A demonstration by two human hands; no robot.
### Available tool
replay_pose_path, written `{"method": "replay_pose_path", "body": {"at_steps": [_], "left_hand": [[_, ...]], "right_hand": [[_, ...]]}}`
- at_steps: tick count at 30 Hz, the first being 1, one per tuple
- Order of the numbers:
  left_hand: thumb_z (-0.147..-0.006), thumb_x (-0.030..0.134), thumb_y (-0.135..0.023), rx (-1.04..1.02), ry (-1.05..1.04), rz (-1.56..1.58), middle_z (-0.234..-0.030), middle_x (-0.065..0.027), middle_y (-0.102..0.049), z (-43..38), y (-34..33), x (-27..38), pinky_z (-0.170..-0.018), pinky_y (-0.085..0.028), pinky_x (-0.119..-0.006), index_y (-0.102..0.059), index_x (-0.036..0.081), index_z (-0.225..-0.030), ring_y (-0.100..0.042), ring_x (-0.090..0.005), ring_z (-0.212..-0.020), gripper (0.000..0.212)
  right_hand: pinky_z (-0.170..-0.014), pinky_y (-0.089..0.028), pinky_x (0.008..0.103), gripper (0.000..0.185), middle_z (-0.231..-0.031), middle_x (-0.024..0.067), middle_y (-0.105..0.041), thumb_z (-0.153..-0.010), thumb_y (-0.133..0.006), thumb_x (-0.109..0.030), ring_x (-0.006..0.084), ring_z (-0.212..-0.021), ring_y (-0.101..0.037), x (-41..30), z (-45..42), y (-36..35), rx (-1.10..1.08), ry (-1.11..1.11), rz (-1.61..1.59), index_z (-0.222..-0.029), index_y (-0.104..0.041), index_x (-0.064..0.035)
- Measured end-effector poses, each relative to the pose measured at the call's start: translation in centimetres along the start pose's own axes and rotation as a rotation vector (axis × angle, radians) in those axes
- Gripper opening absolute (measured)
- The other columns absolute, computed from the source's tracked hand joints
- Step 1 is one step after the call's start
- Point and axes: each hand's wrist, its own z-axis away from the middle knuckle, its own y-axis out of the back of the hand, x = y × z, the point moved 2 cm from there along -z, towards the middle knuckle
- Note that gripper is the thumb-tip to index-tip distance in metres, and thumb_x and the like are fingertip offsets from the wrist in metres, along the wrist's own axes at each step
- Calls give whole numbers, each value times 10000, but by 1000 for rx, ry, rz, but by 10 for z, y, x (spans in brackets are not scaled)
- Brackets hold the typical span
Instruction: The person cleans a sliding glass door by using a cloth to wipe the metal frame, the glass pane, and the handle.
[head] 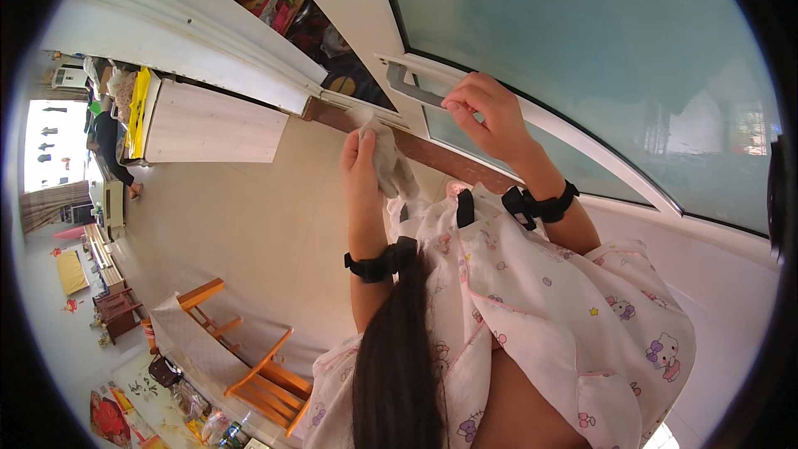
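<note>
A crumpled grey cloth (394, 165) is pinched between the thumb and fingers of my left hand (360, 159), above the tiled floor. My right hand (489, 115) has its fingers curled at the free end of a grey lever door handle (411, 88). That handle sits on a white-framed door (598, 156) with frosted glass panels (561, 43). Black bands circle both my wrists. The patterned white clothing on my body fills the lower part of the view.
Through the doorway, cluttered goods (312, 19) show beyond a brown threshold (336, 115). A white cabinet (212, 121) stands to the left. Wooden chairs (274, 380) flank a covered table (199, 337) at lower left. Farther off, a person (109, 143) in dark clothing is partly hidden.
</note>
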Motion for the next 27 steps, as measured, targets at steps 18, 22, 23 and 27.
{"method": "replay_pose_path", "body": {"at_steps": [18,22,23,27], "left_hand": [[-678,-52,-650,16,-1256,-1063,-835,-86,-611,-49,-28,-12,-679,-481,-347,-642,60,-830,-588,-273,-764,189],[-637,-55,-652,-110,-1277,-1145,-826,-80,-613,-52,-30,1,-681,-488,-346,-655,70,-836,-597,-271,-771,235],[-628,-56,-651,-155,-1271,-1168,-826,-80,-613,-53,-29,6,-682,-490,-344,-657,72,-837,-599,-271,-774,245],[-631,-59,-623,-268,-1245,-1187,-826,-79,-613,-56,-29,16,-686,-495,-339,-653,63,-845,-602,-267,-768,249]], "right_hand": [[-536,-424,302,110,-733,30,-553,-678,-623,-20,204,-616,-508,11,11,-6,105,218,110,-761,-573,-71],[-530,-424,301,115,-736,34,-551,-675,-622,-22,208,-612,-507,13,11,-6,123,233,125,-765,-570,-70],[-529,-425,300,115,-736,35,-551,-675,-621,-23,209,-612,-508,14,11,-7,128,239,124,-765,-569,-70],[-521,-434,296,114,-720,32,-544,-665,-626,-28,206,-610,-514,10,8,-6,115,242,145,-747,-561,-72]]}}
